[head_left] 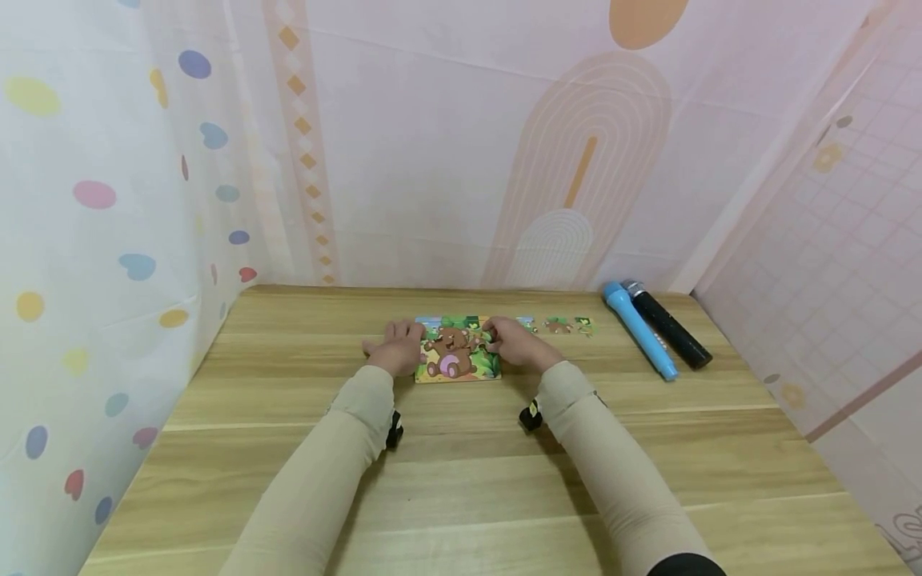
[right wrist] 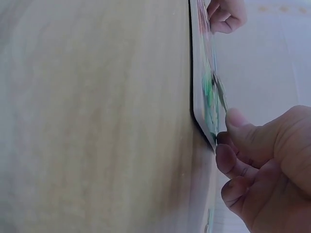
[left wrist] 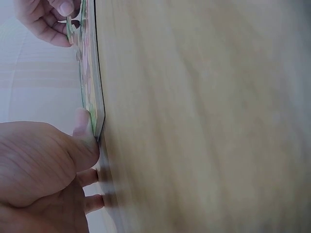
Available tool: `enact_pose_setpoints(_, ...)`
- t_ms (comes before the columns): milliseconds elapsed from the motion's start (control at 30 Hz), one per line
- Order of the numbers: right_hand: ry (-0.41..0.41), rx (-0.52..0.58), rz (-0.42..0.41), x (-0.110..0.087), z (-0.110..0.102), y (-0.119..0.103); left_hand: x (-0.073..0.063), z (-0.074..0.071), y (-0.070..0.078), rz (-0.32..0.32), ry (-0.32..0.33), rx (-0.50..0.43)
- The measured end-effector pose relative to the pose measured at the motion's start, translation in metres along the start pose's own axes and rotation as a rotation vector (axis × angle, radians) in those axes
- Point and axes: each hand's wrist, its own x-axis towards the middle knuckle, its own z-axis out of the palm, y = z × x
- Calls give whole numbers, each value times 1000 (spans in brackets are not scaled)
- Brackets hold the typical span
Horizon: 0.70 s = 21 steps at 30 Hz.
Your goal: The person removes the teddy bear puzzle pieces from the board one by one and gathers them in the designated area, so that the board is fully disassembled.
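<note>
A bear jigsaw puzzle board [head_left: 452,364] lies flat on the wooden table. My left hand [head_left: 395,349] is at its left edge; in the left wrist view the thumb [left wrist: 83,130] rests on the board's corner, with the other fingers extended beside it. Over the right part of the board, my right hand [head_left: 520,342] pinches a thin puzzle piece [right wrist: 219,90] between thumb and fingers. The piece is tilted, one end close over the board's face. Its printed side is mostly hidden by the fingers in the head view.
Several loose puzzle pieces [head_left: 558,325] lie right of the board, behind my right hand. Farther right, a blue toy microphone [head_left: 641,332] and a black microphone [head_left: 670,326] lie side by side. A patterned curtain [head_left: 432,160] hangs along the table's back edge.
</note>
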Motion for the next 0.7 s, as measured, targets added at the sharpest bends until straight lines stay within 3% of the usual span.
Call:
enact_pose_setpoints(400,84,105,-19,-9,-4,13,5,2,-3,-3,-18,-2)
enact_pose_setpoints(700,126,88,-7,-15,-12,22,6,2,-3,-6,-17,-2)
